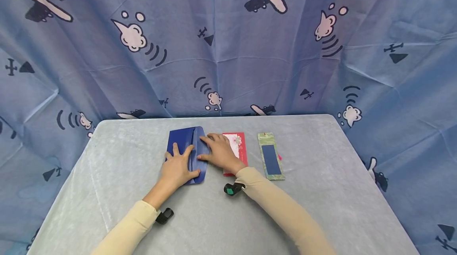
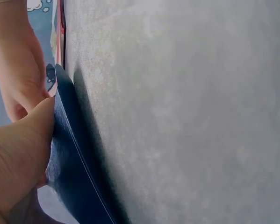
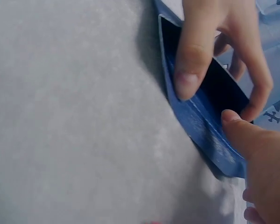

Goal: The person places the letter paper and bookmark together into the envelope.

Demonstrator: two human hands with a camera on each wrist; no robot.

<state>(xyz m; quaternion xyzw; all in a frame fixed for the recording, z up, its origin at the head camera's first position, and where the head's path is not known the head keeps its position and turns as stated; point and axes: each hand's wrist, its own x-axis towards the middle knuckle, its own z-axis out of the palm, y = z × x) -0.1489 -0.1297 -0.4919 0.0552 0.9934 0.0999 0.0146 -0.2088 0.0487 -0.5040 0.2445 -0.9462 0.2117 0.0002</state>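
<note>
A dark blue envelope (image 1: pixel 181 136) lies at the left centre of the table, its lighter flap (image 1: pixel 200 169) folded out to the right. My left hand (image 1: pixel 175 169) rests on it with fingers spread; in the right wrist view, its thumb (image 3: pixel 191 70) reaches into the gaping mouth. From the right comes my right hand (image 1: pixel 223 154), pinching the flap, its thumb (image 3: pixel 245 133) on the inner side and other fingertips partly hidden by the edge. In the left wrist view the envelope's side (image 2: pixel 76 168) stands slightly off the cloth.
Partly under the right forearm lies a red and white card (image 1: pixel 242 142) with a flower print. Farther right is a narrow green packet (image 1: pixel 265 139) with a dark blue panel and a pink bit at its side. A pale cloth covers the table (image 1: pixel 125 160); a blue patterned curtain (image 1: pixel 185 68) hangs behind.
</note>
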